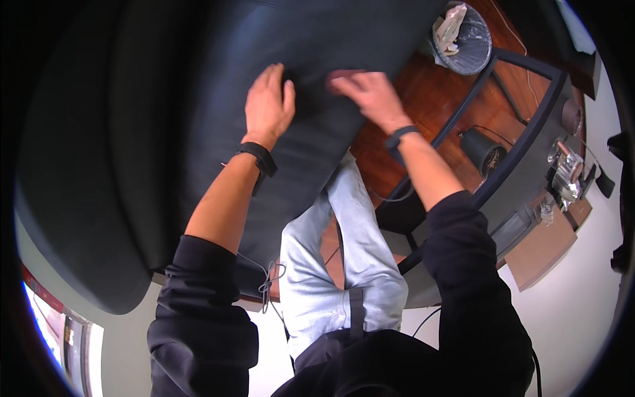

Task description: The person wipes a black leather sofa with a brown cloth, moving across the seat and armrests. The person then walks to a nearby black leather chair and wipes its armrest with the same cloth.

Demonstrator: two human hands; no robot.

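My right hand (374,97) grips a dark red object (352,75), blurred, perhaps a brush or a cloth pad, against the seat of a black sofa (312,126). To its left, my left hand (270,101) is over the same seat, palm down, its thumb apart from the fingers and nothing held. I cannot tell whether that palm presses on the cover. Dark bands circle both wrists. The sofa's backrest (139,124) rises along the left side.
A lined waste bin (469,42) with crumpled paper stands on the reddish wooden floor (426,94). Right of my legs is a dark-framed table (528,129), carrying plastic-wrapped items (568,176) and a cardboard box (538,245). A black pot (481,149) shows within its frame. A bundled cable (269,280) hangs near my knee.
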